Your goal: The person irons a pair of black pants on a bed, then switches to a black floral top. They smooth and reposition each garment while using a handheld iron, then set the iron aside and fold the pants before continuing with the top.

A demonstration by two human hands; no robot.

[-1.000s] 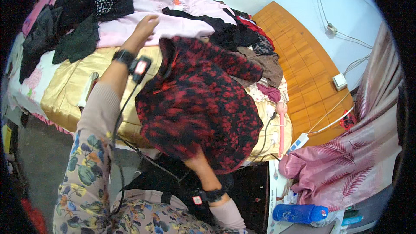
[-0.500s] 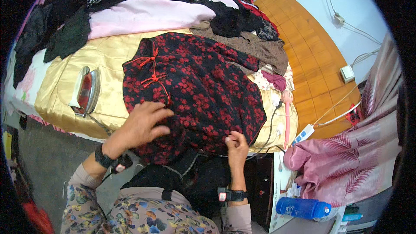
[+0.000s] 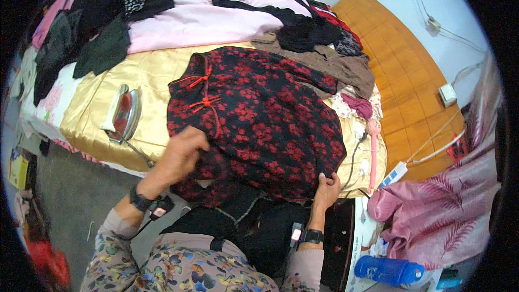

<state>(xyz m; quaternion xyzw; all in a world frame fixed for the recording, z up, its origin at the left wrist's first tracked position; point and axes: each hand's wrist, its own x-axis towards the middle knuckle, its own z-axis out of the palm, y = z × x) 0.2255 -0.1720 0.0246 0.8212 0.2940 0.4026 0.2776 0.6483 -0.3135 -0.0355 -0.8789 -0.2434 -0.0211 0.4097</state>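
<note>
A black jacket [image 3: 265, 113] with red flowers and red knotted fastenings lies spread on yellow satin cloth [image 3: 89, 111], its collar to the left. My left hand [image 3: 186, 151] is closed at the jacket's near left edge, slightly blurred, and the cloth beside it is smeared by motion too. At the near right corner, the fingers and thumb of my right hand [image 3: 328, 188] pinch the hem. An iron [image 3: 123, 114] with a red body rests on the satin left of the jacket, its cord running toward the near edge.
Dark clothes [image 3: 102, 21] and a pink sheet [image 3: 205, 24] lie beyond. A brown garment [image 3: 346, 67] and a pink stick-like tool [image 3: 373, 157] are on the right, near a power strip [image 3: 393, 174]. A blue bottle [image 3: 389, 270] lies below the pink curtain [image 3: 432, 216].
My right hand has moved right along the hem and now pinches its corner. My left hand has gone from spread fingers to a closed grip. The whole view has shifted slightly.
</note>
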